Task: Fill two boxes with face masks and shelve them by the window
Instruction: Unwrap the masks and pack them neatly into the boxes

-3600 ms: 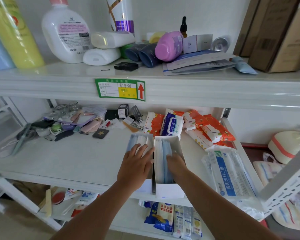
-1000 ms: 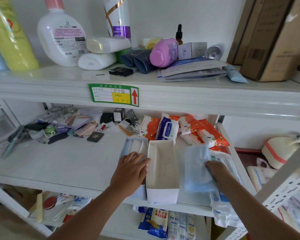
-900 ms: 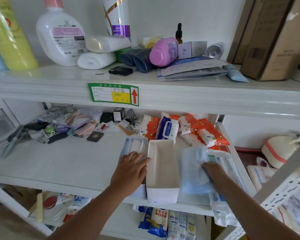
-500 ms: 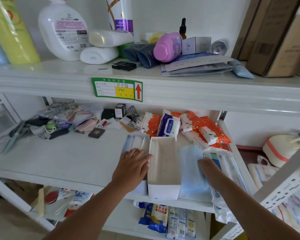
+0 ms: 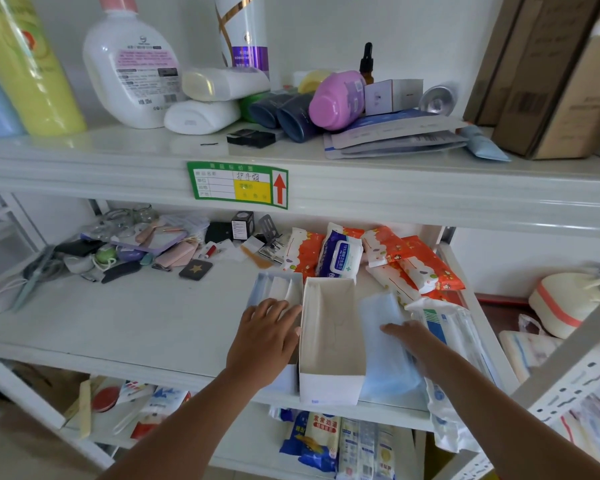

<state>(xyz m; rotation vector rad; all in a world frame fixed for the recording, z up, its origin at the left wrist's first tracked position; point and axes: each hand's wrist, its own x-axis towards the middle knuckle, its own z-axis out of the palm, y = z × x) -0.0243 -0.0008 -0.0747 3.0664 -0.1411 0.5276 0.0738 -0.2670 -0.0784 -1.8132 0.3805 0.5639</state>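
Two white open-top boxes stand side by side at the front of the middle shelf (image 5: 153, 327). The left box (image 5: 278, 287) holds face masks, and my left hand (image 5: 265, 341) rests flat on top of it. The right box (image 5: 331, 341) is empty inside. Just right of it a stack of light blue face masks (image 5: 383, 351) lies on the shelf, with my right hand (image 5: 414, 344) pressing on it, fingers together. A clear plastic mask package (image 5: 454, 341) with blue print lies right of that hand.
Orange and blue wipe packs (image 5: 340, 254) lie behind the boxes. Small clutter (image 5: 136, 247) fills the shelf's back left. Bottles and tubes (image 5: 132, 64) crowd the upper shelf, with cardboard boxes (image 5: 551, 74) at its right. A white shelf upright (image 5: 565, 372) slants across the lower right.
The masks that stood in the right box have come out; my right hand has set the blue stack down on the shelf beside the now empty box. My left hand has stayed on the left box.
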